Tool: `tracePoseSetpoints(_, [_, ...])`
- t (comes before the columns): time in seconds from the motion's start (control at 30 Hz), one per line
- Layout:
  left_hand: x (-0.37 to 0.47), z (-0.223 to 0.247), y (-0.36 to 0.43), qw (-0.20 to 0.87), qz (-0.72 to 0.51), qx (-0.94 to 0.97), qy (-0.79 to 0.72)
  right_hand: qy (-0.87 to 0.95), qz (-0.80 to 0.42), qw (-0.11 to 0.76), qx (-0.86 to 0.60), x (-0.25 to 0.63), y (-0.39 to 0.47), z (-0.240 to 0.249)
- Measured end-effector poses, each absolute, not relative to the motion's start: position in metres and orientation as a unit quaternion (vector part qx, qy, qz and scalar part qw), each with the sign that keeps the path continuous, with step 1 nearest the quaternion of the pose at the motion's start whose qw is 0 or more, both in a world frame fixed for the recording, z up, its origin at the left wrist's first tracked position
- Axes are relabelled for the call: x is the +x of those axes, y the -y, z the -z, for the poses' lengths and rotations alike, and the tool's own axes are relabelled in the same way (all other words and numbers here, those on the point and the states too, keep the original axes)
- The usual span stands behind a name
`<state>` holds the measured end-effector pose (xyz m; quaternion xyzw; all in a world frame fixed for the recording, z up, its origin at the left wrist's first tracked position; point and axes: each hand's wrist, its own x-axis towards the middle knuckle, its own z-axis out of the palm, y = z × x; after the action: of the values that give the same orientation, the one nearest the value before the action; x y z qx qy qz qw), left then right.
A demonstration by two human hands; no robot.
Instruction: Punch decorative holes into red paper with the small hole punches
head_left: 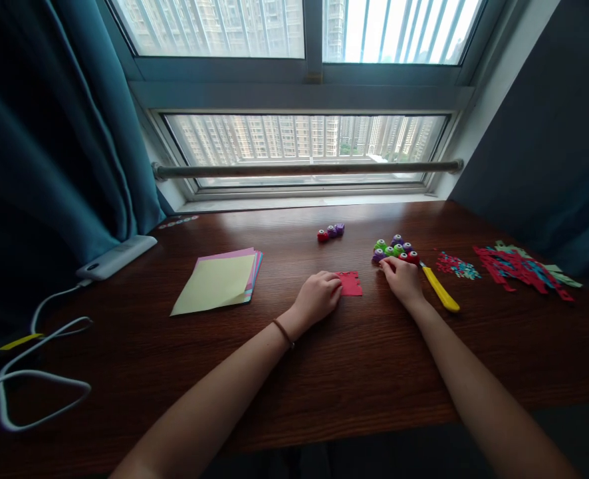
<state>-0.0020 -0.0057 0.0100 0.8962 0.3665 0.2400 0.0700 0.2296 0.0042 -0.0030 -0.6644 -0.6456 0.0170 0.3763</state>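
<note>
My left hand [318, 297] rests on the table with its fingers curled at the left edge of a small red paper piece [351, 284] with notched edges. To the right, my right hand [402, 279] is closed at the front of a cluster of small green, purple and red punches [397, 249]. Whatever its fingertips pinch is too small to make out. A yellow-handled cutter [440, 289] lies just right of that hand. Farther back, three more punches [331, 231], red and purple, stand in a row.
Stacked coloured paper sheets [217, 282] lie at the left. A white power strip [117, 257] and its looped cable [48, 379] are at the far left. Tiny paper cutouts [457, 265] and red, blue and green scraps [524, 268] lie at the right. A window is behind the table.
</note>
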Motion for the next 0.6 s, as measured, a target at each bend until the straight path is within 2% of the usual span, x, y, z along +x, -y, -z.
tracePoseSetpoints(0.23, [-0.002, -0.015, 0.017, -0.007, -0.150, 0.918, -0.367, 0.653, -0.029, 0.415, -0.633, 0.230, -0.005, 0.006])
tracePoseSetpoints(0.47, [-0.026, -0.009, 0.028, 0.037, -0.197, 0.907, -0.369, 0.666, -0.056, 0.446, -0.595, 0.216, -0.003, 0.008])
tracePoseSetpoints(0.6, [-0.031, -0.007, 0.028, 0.065, -0.203, 0.915, -0.343, 0.705, -0.047, 0.406, -0.580, 0.202, -0.019, 0.011])
